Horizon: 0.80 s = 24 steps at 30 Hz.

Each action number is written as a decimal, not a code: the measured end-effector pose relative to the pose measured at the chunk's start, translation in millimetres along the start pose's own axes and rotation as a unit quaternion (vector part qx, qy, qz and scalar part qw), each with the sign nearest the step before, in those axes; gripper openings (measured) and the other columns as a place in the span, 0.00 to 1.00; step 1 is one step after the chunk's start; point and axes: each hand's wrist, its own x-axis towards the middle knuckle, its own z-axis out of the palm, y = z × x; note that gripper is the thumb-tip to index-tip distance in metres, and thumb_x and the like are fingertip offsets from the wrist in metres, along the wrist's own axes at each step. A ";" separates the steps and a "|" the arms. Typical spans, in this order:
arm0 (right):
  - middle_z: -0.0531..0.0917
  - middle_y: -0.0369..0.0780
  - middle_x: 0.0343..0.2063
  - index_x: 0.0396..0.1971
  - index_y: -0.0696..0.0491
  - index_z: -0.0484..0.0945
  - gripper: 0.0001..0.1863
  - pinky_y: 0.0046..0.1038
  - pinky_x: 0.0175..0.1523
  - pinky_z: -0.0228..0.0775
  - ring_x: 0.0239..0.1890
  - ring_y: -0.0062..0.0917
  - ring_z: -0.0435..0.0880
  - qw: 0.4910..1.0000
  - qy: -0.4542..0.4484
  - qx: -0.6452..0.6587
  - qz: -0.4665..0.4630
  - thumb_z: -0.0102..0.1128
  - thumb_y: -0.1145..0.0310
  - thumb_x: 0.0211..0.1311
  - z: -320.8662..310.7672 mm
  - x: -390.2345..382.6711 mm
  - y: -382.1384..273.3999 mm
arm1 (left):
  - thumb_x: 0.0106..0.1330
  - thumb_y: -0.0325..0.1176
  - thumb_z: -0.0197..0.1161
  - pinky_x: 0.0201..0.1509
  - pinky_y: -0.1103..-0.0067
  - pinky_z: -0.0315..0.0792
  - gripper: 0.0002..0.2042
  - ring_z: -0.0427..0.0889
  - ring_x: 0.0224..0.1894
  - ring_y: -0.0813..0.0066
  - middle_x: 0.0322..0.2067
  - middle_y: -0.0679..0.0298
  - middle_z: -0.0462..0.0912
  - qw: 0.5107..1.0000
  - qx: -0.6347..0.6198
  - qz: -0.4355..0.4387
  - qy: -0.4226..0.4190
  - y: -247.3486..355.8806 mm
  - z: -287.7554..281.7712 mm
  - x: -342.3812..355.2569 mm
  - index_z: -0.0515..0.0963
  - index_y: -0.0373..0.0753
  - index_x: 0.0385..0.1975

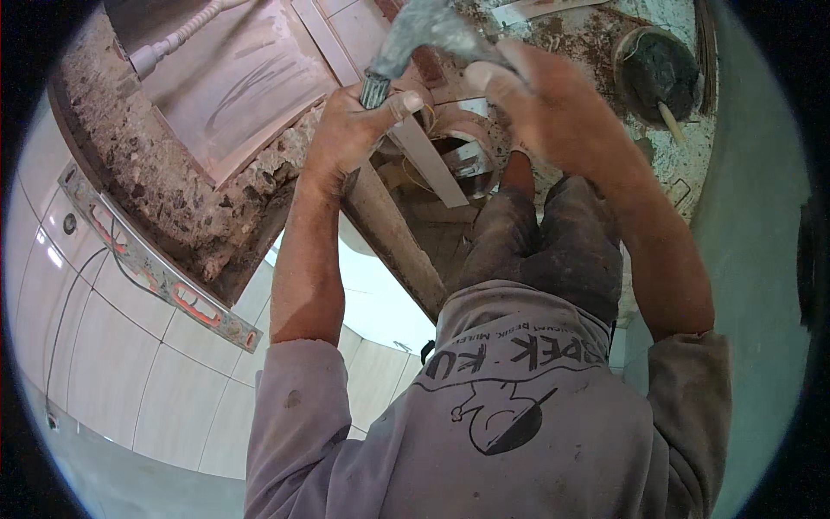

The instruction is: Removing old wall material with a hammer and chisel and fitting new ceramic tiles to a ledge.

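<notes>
My left hand (350, 130) is closed round a short ribbed metal rod (374, 90), whose upper end sticks out above the fist. Its lower end is hidden. Over that end is the grey head of a hammer (424, 30), smeared by motion; whether it touches the rod I cannot tell. My right hand (553, 104), also blurred, grips the hammer's handle. Beneath my left hand lie a pale flat strip (428, 164) and the broken edge of a rough concrete slab (207, 208).
A spirit level (164, 264) lies along the slab's curved edge at left, by tiles (138, 346). A ribbed hose (186, 36) crosses the pinkish recess (242, 95). At upper right stands a bucket (624, 65) with dark contents and a wooden handle (672, 123). Another round container (471, 130) is near my legs.
</notes>
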 end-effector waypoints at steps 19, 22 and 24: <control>0.79 0.50 0.36 0.46 0.57 0.72 0.16 0.39 0.44 0.70 0.40 0.43 0.78 0.994 -0.036 -0.043 0.092 0.51 0.64 0.62 2.0 31.5 20.0 | 0.52 0.52 0.69 0.22 0.81 0.63 0.20 0.68 0.19 0.82 0.17 0.71 0.72 0.996 -0.034 -0.060 0.051 -12.2 -2.4 12.6 0.77 0.38 0.22; 0.77 0.53 0.38 0.46 0.59 0.71 0.19 0.42 0.48 0.68 0.43 0.46 0.77 1.000 0.004 0.010 -0.028 0.50 0.59 0.64 -3.7 43.2 36.2 | 0.52 0.52 0.69 0.22 0.80 0.63 0.21 0.69 0.19 0.82 0.17 0.71 0.72 0.998 -0.009 -0.055 0.022 -14.9 -2.9 12.8 0.77 0.38 0.22; 0.76 0.55 0.42 0.47 0.60 0.71 0.23 0.42 0.52 0.65 0.46 0.46 0.76 0.985 -0.032 -0.141 0.097 0.47 0.54 0.66 -9.4 46.5 40.9 | 0.52 0.52 0.69 0.22 0.81 0.63 0.21 0.69 0.19 0.81 0.17 0.70 0.73 0.997 0.004 -0.078 0.021 -15.4 -2.4 12.4 0.77 0.37 0.23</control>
